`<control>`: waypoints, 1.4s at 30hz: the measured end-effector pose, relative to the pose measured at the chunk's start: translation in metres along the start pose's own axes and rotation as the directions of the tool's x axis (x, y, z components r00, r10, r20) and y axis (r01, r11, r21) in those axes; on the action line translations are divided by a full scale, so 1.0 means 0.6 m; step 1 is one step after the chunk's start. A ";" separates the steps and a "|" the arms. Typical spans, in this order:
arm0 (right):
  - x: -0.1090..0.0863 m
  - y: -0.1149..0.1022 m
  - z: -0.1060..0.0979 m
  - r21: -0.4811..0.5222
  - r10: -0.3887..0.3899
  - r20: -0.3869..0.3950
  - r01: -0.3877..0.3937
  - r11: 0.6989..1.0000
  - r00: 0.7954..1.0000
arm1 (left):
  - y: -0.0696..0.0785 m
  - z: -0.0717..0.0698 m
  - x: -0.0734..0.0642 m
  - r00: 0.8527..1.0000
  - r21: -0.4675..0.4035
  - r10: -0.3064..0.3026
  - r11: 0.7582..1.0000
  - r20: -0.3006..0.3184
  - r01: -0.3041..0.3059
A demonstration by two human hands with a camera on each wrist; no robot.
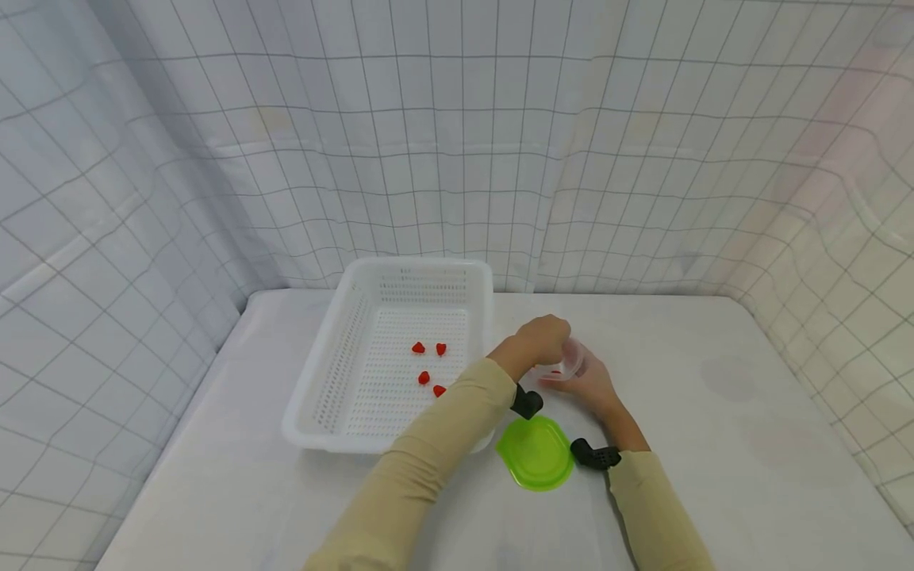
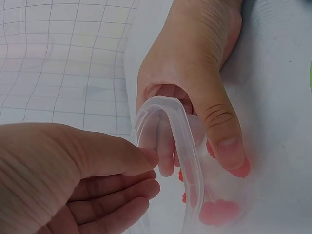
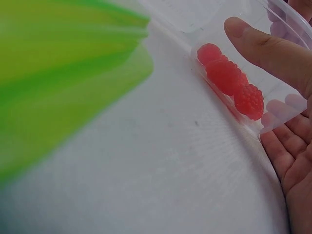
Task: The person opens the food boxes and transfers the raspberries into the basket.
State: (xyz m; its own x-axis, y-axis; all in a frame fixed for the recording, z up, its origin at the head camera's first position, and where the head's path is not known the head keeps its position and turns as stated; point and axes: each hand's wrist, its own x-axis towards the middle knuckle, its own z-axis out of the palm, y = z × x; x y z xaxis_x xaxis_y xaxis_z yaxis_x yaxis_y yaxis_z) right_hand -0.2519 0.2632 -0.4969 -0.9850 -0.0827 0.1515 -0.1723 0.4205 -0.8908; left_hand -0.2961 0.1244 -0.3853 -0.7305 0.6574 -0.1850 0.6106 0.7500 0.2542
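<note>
A clear plastic container (image 1: 569,363) is tilted on the table, with several red raspberries (image 3: 224,75) resting against its wall. My right hand (image 1: 589,385) holds it from the side; in the left wrist view, the right thumb (image 2: 222,122) lies along the outside and the other fingers are behind. At the rim (image 2: 187,141), my left hand (image 1: 544,339) pinches with thumb and forefinger, its remaining fingers curled. Nearer to me lies a bright green lid (image 1: 537,454), flat on the table between the two forearms.
Left of the hands stands a white perforated basket (image 1: 324,396) with several small red berries (image 1: 424,377) on its floor; the left forearm passes over its near right corner. White gridded curtains (image 1: 443,159) surround the white table (image 1: 714,396) at the back and sides.
</note>
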 end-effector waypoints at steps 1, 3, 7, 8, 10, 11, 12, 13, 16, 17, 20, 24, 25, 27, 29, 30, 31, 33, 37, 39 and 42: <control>0.000 0.000 0.000 -0.002 -0.004 0.001 0.004 1.000 1.000 | 0.000 0.000 0.001 1.000 -0.001 -0.001 1.000 -0.001 0.001; 0.003 0.001 0.000 0.006 -0.007 -0.001 0.007 1.000 1.000 | 0.002 0.001 0.003 1.000 -0.003 -0.006 1.000 0.003 0.006; 0.008 0.019 0.003 0.001 -0.032 -0.015 0.032 0.999 0.999 | 0.006 0.004 0.006 1.000 0.000 -0.016 1.000 0.010 0.016; 0.008 0.018 0.003 0.004 -0.033 -0.016 0.034 0.999 0.999 | 0.007 0.006 0.007 1.000 0.003 -0.018 1.000 0.013 0.018; 0.007 0.018 0.004 0.006 -0.038 -0.016 0.038 0.999 0.999 | 0.009 0.008 0.007 1.000 0.001 -0.024 1.000 0.016 0.024; 0.007 0.017 0.005 0.010 -0.034 -0.019 0.034 0.999 0.999 | 0.009 0.009 0.007 0.999 -0.001 -0.029 1.000 0.018 0.029; 0.006 0.018 0.005 0.016 -0.031 -0.020 0.031 0.999 0.999 | 0.010 0.010 0.007 0.999 -0.005 -0.033 0.999 0.020 0.033; 0.007 0.018 0.006 0.014 -0.033 -0.018 0.033 0.999 0.999 | 0.009 0.011 0.007 0.999 -0.007 -0.034 0.999 0.021 0.034; 0.007 0.022 0.007 0.008 -0.031 -0.012 0.031 0.999 0.999 | 0.009 0.014 0.006 0.999 -0.010 -0.036 0.999 0.023 0.036; 0.007 0.023 0.007 0.010 -0.028 -0.013 0.028 1.000 1.000 | 0.009 0.016 0.006 0.999 -0.007 -0.033 0.999 0.022 0.033; 0.008 0.025 0.007 0.016 -0.023 -0.016 0.023 1.000 1.000 | 0.008 0.018 0.006 0.999 -0.005 -0.025 1.000 0.024 0.025; 0.008 0.026 0.006 0.025 -0.025 -0.016 0.025 0.999 1.000 | 0.007 0.022 0.010 0.999 -0.034 -0.010 0.999 0.042 0.012; 0.008 0.026 0.006 0.026 -0.025 -0.016 0.026 0.999 1.000 | 0.007 0.023 0.012 0.999 -0.033 -0.010 0.999 0.044 0.011; 0.008 0.027 0.006 0.027 -0.028 -0.012 0.028 0.999 1.000 | 0.007 0.024 0.016 0.999 -0.024 -0.006 1.000 0.047 0.008; 0.008 0.027 0.006 0.031 -0.023 -0.011 0.024 0.999 1.000 | 0.008 0.026 0.018 0.998 -0.016 -0.006 1.000 0.055 0.006; 0.008 0.027 0.006 0.033 -0.020 -0.011 0.020 0.999 1.000 | 0.008 0.025 0.018 0.998 -0.012 -0.006 1.000 0.060 0.007; 0.007 0.027 0.006 0.033 -0.020 -0.012 0.020 0.999 1.000 | 0.009 0.025 0.019 0.998 -0.008 -0.007 1.000 0.066 0.007; 0.007 0.027 0.006 0.038 -0.019 -0.008 0.019 0.999 1.000 | 0.010 0.024 0.018 0.996 -0.023 -0.002 1.000 0.089 0.004; 0.007 0.026 0.005 0.038 -0.014 -0.014 0.015 0.999 1.000 | 0.010 0.026 0.024 0.992 -0.051 -0.008 0.999 0.126 0.014; 0.007 0.026 0.004 0.031 -0.013 -0.014 0.013 0.999 1.000 | 0.011 0.026 0.025 0.991 -0.059 -0.007 0.998 0.134 0.015; 0.007 0.025 0.003 0.022 -0.011 -0.017 0.012 1.000 1.000 | 0.014 0.023 0.020 0.992 -0.067 -0.001 0.998 0.129 0.010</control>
State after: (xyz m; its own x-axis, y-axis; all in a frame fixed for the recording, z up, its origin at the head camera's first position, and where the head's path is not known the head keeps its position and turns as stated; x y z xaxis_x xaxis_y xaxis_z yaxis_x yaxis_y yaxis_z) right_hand -0.2589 0.2673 -0.5106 -0.9830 -0.0724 0.1686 -0.1835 0.3996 -0.8981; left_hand -0.2957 0.1398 -0.3985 -0.6857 0.6604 -0.3062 0.5813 0.7500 0.3156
